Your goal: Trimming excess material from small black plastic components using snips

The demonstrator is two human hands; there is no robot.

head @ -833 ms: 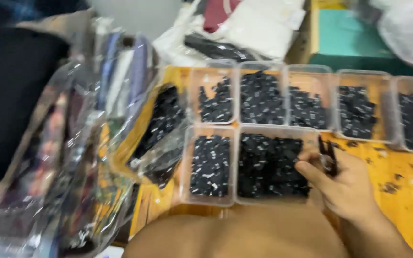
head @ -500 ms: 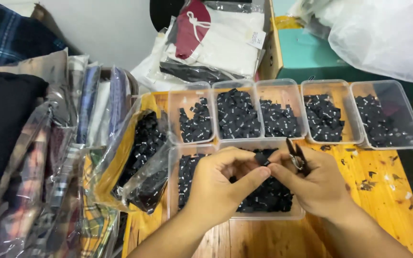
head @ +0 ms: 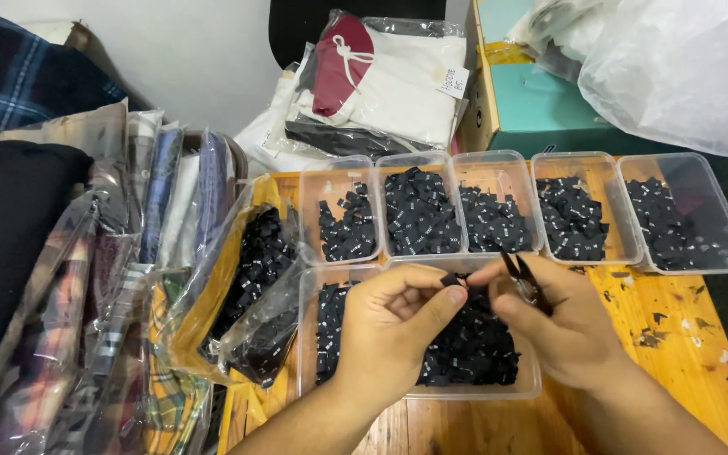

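**Over the front tubs: two hands, one label, one cutter**

Between both sets of fingertips: one small black label (head: 451, 279), pinched by the left hand (head: 389, 324) thumb and forefinger, met by the right hand (head: 562, 324) forefinger. Right hand also clasps one pair of small black snips (head: 522, 278) against the palm.

Beneath the fingers: two clear tubs of black labels, the larger tub (head: 473, 350) and a narrower tub (head: 326, 324) touching it.

Beyond the fingers: five clear tubs (head: 499, 206) in a row, edges touching, all part-filled.

Left of the fingers: one open plastic bag (head: 250, 286) of black labels, then stacked bagged fabrics (head: 86, 278), crowding that side.

Right of the fingers: bare wooden table (head: 676, 337) with scattered scraps, the only open room.
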